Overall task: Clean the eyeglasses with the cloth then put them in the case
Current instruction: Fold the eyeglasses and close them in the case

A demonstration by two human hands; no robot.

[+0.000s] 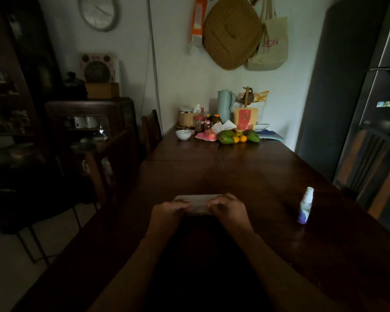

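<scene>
The long dark wooden table (245, 176) carries the work at its near end. A pale grey oblong eyeglass case (197, 202) lies there, gripped at both ends, likely to steady it for opening. Left hand (169, 213) and right hand (229, 210) curl their fingers onto it. Eyeglasses and cloth are not visible. A small white spray bottle (306, 206) stands right, within reach.

Spray bottle (306, 205) upright on table (234, 172); fruit (239, 136) far end
</scene>
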